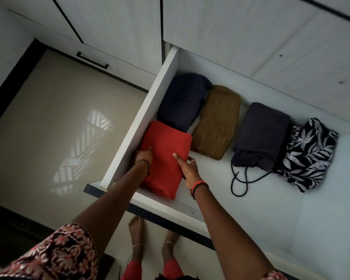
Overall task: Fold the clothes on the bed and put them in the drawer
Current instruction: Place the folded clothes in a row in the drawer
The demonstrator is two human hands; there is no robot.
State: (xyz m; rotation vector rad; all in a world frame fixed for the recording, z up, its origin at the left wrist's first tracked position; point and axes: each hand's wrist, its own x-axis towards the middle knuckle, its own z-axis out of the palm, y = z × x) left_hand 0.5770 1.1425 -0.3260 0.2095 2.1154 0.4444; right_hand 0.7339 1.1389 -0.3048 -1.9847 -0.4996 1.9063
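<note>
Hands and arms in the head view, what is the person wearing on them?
The left hand has a thin black thread round its wrist. The right hand wears a ring on one finger, and its wrist carries an orange-red band beside a dark beaded bracelet. Both forearms are bare; the sleeves are dark with a red and cream floral print.

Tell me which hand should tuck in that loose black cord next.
Probably the right hand: it grips the red fold on the side facing the cord. The left hand sits by the drawer wall, farther off.
</note>
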